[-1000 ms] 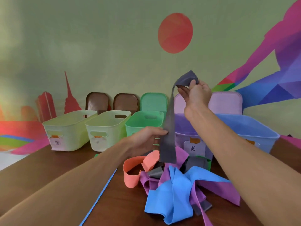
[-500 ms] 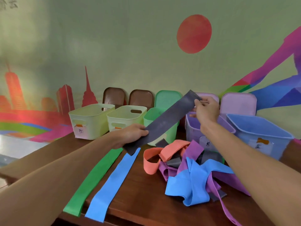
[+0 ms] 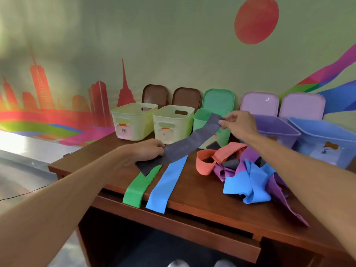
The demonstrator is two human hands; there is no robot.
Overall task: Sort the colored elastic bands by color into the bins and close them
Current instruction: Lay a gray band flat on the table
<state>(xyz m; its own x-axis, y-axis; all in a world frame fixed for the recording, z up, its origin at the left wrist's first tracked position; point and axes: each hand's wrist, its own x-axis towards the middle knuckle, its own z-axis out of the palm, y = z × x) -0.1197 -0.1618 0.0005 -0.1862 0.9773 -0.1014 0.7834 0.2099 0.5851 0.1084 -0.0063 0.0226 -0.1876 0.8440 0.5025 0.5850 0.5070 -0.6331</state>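
A dark grey band (image 3: pixel 189 142) is stretched flat between my hands, low over the table. My left hand (image 3: pixel 143 152) grips its near end above the green band (image 3: pixel 140 186); my right hand (image 3: pixel 238 123) pinches its far end in front of the green bin (image 3: pixel 200 118). A blue band (image 3: pixel 167 185) lies flat beside the green one. To the right sits a tangled pile of bands (image 3: pixel 248 170): orange, purple, blue and grey. Two pale yellow bins (image 3: pixel 134 120), (image 3: pixel 171 122), a purple bin (image 3: pixel 277 128) and a blue bin (image 3: pixel 323 137) stand open in a row.
Lids lean on the wall behind the bins: two brown (image 3: pixel 155 95), one green (image 3: pixel 218 98), two lilac (image 3: pixel 260 103). The wooden table (image 3: pixel 212 205) ends at its left edge near my left forearm, with floor beyond. The green and blue bands overhang the front edge.
Both hands have lowered the grey band from hanging upright to lying slanted just above the table's left part. The view has swung left and down.
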